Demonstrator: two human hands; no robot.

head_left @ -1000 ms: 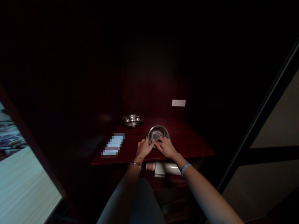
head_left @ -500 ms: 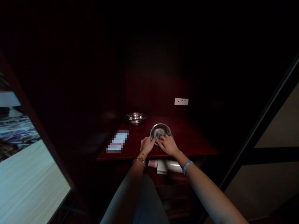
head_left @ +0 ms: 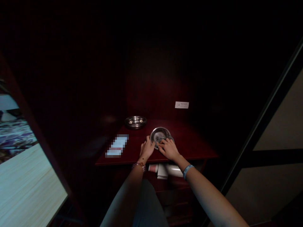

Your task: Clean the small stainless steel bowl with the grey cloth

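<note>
A round metal bowl (head_left: 160,132) stands tilted toward me over the dark red desk (head_left: 189,148). My left hand (head_left: 147,148) grips the bowl's left rim, thumb at its near edge. A greyish crumpled cloth (head_left: 170,137) lies over the bowl's right side and inside. My right hand (head_left: 168,148) presses that cloth against the bowl, its fingers curled over the near right part. Further back on the left sits a stack of shiny metal bowls (head_left: 135,121).
A pixelated flat item (head_left: 117,146) lies at the desk's left. On a shelf below are a pink-ended paper cup stack (head_left: 174,170) and a white box (head_left: 162,171). A socket (head_left: 182,105) is on the back wall. A pale wooden tabletop (head_left: 30,186) stands at lower left.
The view has shifted slightly, so everything sits a little further left and lower. My left hand's fingers have moved up along the bowl's rim. My right hand keeps to the cloth.
</note>
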